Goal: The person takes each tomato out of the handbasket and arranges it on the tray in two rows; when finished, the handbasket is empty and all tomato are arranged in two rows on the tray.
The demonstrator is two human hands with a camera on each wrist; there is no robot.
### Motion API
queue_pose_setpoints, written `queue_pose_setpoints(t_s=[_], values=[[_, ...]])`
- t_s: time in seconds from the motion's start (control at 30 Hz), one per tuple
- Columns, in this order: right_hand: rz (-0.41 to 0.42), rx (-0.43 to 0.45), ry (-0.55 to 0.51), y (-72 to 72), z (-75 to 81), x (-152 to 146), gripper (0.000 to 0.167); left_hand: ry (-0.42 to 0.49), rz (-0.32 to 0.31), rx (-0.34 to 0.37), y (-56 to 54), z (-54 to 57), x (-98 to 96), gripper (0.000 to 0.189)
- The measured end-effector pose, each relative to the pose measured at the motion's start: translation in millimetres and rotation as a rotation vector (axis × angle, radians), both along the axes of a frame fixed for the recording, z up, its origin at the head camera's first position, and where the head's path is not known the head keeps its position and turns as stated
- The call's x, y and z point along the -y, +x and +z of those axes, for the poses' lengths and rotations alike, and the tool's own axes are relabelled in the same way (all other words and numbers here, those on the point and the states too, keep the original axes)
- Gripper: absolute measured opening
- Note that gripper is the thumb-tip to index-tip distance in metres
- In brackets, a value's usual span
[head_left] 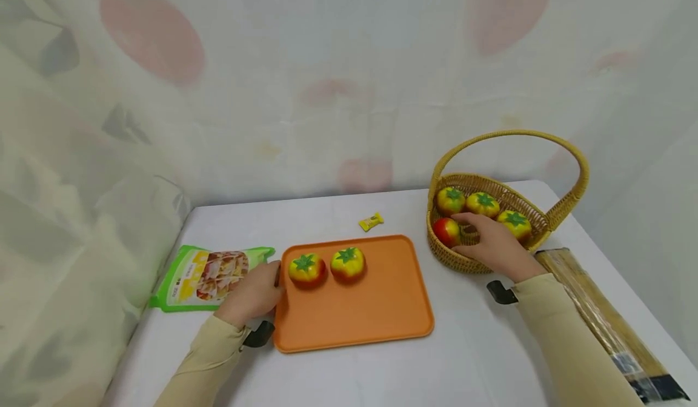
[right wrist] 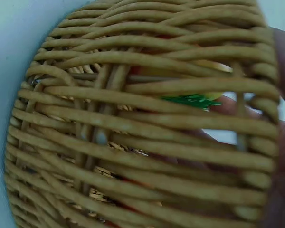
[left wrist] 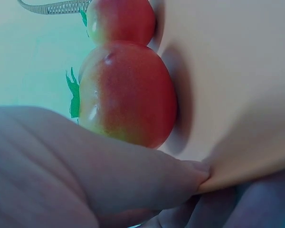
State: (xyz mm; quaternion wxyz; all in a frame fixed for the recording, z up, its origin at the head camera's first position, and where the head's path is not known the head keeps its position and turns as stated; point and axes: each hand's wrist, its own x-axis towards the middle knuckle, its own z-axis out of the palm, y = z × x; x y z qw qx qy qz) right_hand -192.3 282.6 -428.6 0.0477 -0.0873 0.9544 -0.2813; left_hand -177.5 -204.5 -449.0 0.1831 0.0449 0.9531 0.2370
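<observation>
Orange tray [head_left: 360, 310] mid counter [head_left: 469, 352], long axis left-right; left hand [head_left: 255, 292] pinches its left edge. Two fruits [head_left: 349, 268] on it, leaf-ends up. Right hand [head_left: 497, 244] curved at red fruit [head_left: 445, 232] inside basket [head_left: 455, 263], counter's far-right corner; can't tell if gripped.

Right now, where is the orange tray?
In the head view, the orange tray lies below centre, between the green bag on its left and wicker basket on its right; the left hand pinches its left edge.
</observation>
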Motion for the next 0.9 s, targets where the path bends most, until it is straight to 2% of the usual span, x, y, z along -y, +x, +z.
queue_pose_setpoints(t_s=[0.27,0.53,0.9], values=[[0.001,0.001,0.008,-6.2,-8.1,-2,0.072,0.015,-0.009,-0.010,1.3,-2.8,0.0,0.033],[0.013,-0.007,0.018,-11.9,-9.9,4,0.071,-0.006,-0.016,-0.031,2.2,-3.6,1.1,0.032],[0.004,-0.008,0.032,-13.6,-10.4,2,0.069,0.022,0.021,0.011,1.9,-2.6,-0.2,0.038]])
